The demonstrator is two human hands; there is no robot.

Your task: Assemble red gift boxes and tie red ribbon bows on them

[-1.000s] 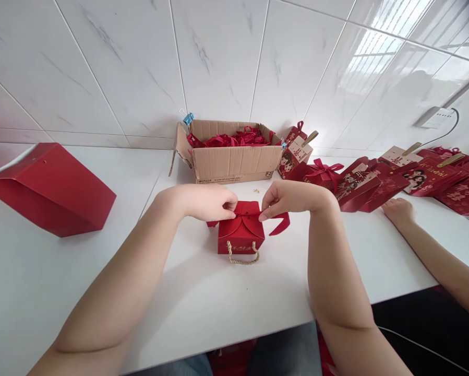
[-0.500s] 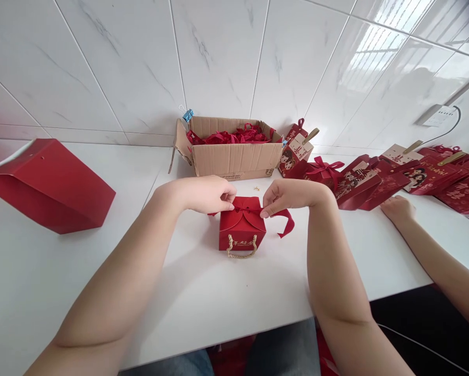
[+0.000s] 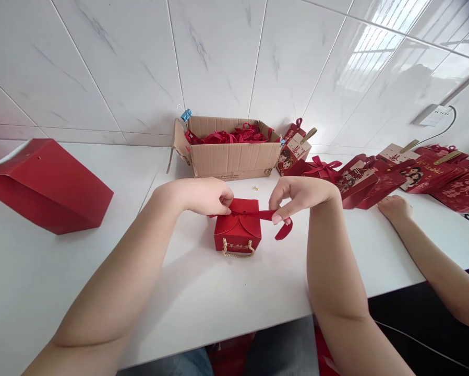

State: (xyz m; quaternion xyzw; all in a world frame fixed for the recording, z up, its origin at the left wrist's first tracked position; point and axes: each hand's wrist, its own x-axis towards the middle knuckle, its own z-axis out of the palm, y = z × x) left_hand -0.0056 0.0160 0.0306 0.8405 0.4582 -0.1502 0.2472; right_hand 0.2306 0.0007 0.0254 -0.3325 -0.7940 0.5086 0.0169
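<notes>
Now you pinch a red ribbon (image 3: pixel 260 214) taut over a small red gift box (image 3: pixel 237 232).

Far left on the white table (image 3: pixel 62 282) lies a large red paper bag (image 3: pixel 48 185) on its side. Your left hand (image 3: pixel 203 196) has thumb and forefinger pressed together on the ribbon's left end at the box top; the box stands mid-table, its rope handle (image 3: pixel 238 251) facing you. Behind it sits a cardboard carton (image 3: pixel 234 156) of red ribbons. Your right hand (image 3: pixel 299 196) pinches the ribbon's right part, its tail curling below. Further right, finished red boxes (image 3: pixel 375 180) lie in a row, another person's hand (image 3: pixel 394 209) resting flat beside them.
</notes>
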